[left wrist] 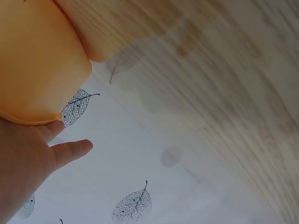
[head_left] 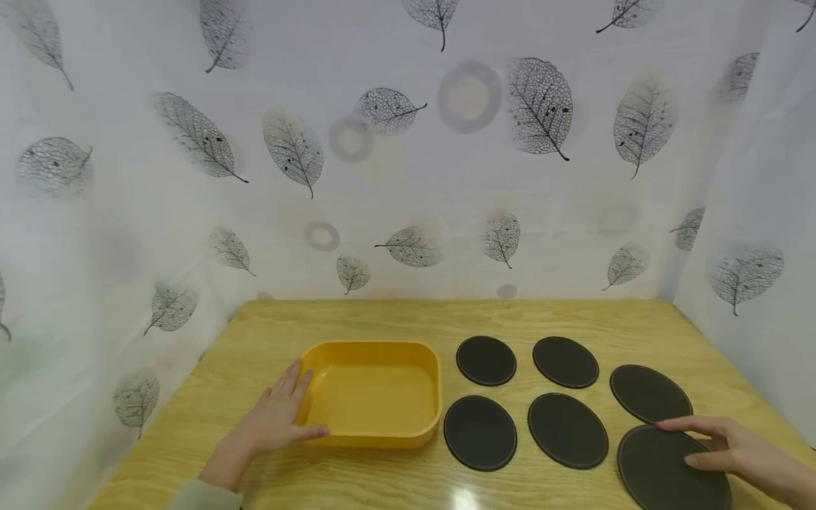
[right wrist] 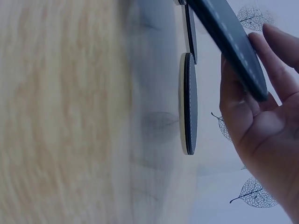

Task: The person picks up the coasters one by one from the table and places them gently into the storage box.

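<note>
The left hand [head_left: 270, 419], fingers extended, rests on the tray [head_left: 372, 404]; the right hand [head_left: 733, 453] pinches a tilted coaster [head_left: 659, 467] near five flat coasters [head_left: 567, 431] on the table [head_left: 382, 489]

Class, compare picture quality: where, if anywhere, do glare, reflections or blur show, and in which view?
Head: a white glare spot on the tabletop at the bottom edge; left wrist: a faint leaf shape on the tabletop, apparently reflected from the leaf-patterned backdrop; right wrist: soft, smeary wood grain, though the tilted black disc shows its stitching.
</note>
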Motion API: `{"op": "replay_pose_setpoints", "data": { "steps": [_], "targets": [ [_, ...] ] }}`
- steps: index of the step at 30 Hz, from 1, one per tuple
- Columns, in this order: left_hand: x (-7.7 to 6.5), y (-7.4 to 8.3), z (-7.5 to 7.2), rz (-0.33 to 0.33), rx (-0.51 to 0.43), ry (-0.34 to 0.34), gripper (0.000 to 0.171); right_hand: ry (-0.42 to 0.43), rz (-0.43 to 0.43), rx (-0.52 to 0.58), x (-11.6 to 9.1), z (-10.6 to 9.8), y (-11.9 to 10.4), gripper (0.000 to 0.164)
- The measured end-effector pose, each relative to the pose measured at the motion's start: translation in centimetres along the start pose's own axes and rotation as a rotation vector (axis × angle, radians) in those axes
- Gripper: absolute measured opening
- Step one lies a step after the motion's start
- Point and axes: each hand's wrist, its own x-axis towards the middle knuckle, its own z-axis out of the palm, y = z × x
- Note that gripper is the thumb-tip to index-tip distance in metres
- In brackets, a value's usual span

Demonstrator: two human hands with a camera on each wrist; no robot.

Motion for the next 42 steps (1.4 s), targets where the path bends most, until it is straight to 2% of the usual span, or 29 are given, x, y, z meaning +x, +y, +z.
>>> {"op": "replay_pose_setpoints", "data": {
  "steps": [4, 11, 20, 24, 33, 42],
  "targets": [
    [0.1, 0.2, 0.0, 0.007, -0.001, -0.004, 0.1, 0.016, 0.019, 0.043, -0.6, -0.1, 0.2, 0.05],
    [0.0, 0.1, 0.0, -0.009, -0.011, -0.011, 0.101, -0.022, -0.003, 0.166, -0.6, -0.2, 0.7, 0.052],
    [0.0, -0.1, 0.1, -0.005, -0.005, 0.003, 0.101, 0.033, 0.026, 0.226, -0.9, -0.7, 1.3, 0.049],
    [0.1, -0.1, 0.2, -0.01, -0.003, -0.003, 0.101, 0.084, 0.029, 0.24, -1.0, -0.7, 1.5, 0.051],
    [0.0, 0.0, 0.3, -0.023, -0.022, -0.019, 0.1, 0.311, 0.009, 0.099, -0.6, 0.3, 1.5, 0.049],
    [0.0, 0.0, 0.2, -0.023, -0.013, -0.017, 0.1, 0.384, -0.144, 0.226, 1.5, 2.1, 0.0, 0.051]
  ]
}}
